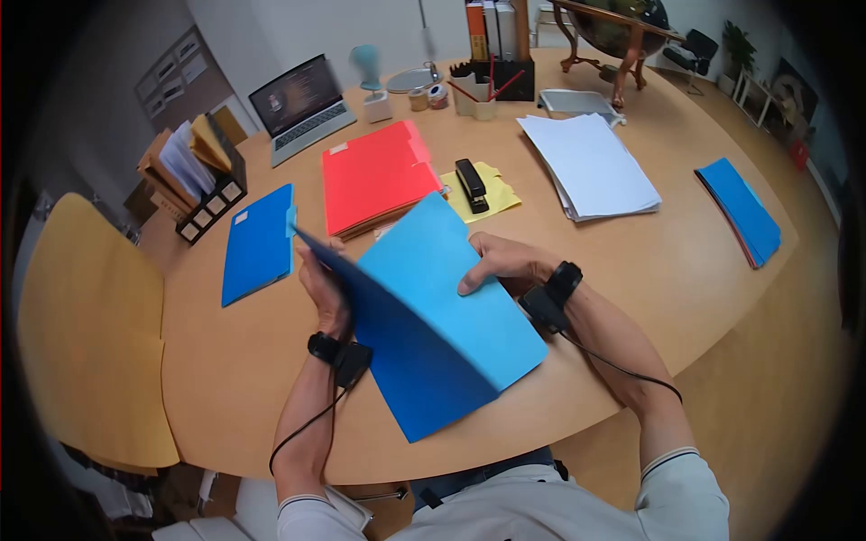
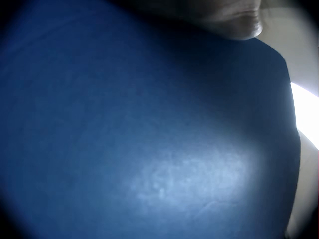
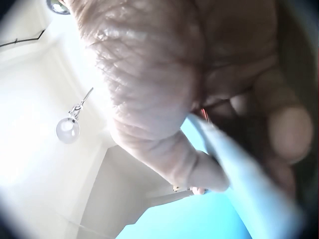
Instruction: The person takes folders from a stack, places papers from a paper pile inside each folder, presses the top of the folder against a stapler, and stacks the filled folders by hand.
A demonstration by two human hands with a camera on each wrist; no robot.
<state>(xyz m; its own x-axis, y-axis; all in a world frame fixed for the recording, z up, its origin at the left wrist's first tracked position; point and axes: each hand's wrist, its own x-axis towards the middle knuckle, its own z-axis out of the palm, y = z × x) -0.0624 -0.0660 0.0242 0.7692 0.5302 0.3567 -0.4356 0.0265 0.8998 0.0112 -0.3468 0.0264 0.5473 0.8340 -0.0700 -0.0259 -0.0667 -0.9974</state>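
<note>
Right up close, at the centre of the frame, an open blue folder (image 1: 442,298) is being held over the table (image 1: 225,379), its two halves being spread at an angle. Its light half is being pinched by the right hand (image 1: 505,261), thumb on one face, fingers on the other. Its dark half is being touched by the left hand (image 1: 322,290); the fingers are being partly hidden, so whether a grip is being made cannot be told. Past that, a yellow paper (image 1: 501,191) is being topped by a black stapler (image 1: 471,186), flanking places being taken by a red folder (image 1: 374,176) and white sheets (image 1: 591,167). Farther off, at upper left, an open laptop (image 1: 302,108) is being seen; at upper right, a globe (image 1: 622,18) is being carried by a brown stand (image 1: 631,54).
</note>
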